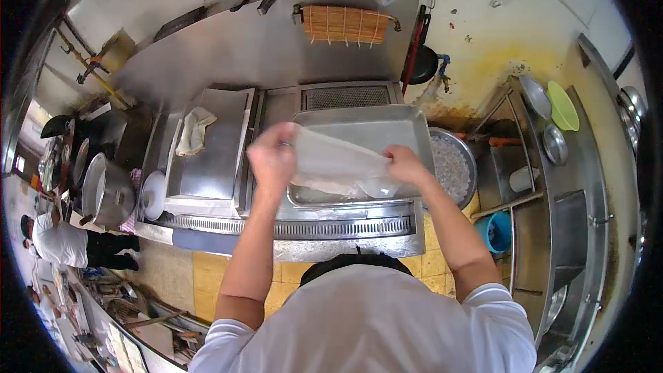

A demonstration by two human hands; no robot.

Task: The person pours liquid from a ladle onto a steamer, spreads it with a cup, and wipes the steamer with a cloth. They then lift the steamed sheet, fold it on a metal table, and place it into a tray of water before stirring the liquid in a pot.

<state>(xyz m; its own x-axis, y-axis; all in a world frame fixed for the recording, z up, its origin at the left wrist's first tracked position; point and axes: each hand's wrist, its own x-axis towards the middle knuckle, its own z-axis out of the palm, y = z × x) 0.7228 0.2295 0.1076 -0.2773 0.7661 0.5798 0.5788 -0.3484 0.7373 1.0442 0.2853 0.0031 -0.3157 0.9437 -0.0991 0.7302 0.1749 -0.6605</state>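
A whitish, see-through plastic bag [338, 159] is stretched between my two hands, over a large metal tray [394, 121]. My left hand [274, 159], slightly blurred, is closed on the bag's upper left end. At the bag's right end, my right hand [406, 164] pinches its edge between thumb and fingers. Pale matter shows along the lower side of the bag, close over the tray's bottom. The tray rests on the steel counter, in front of a perforated metal panel [349, 97].
Left of the tray is a steel lid [210, 166] with a crumpled cloth [196, 131] on it. A metal basin of ice [450, 166] stands at the right, near a blue bucket [494, 231]. A big pot [107, 193] and another person [62, 238] are at far left.
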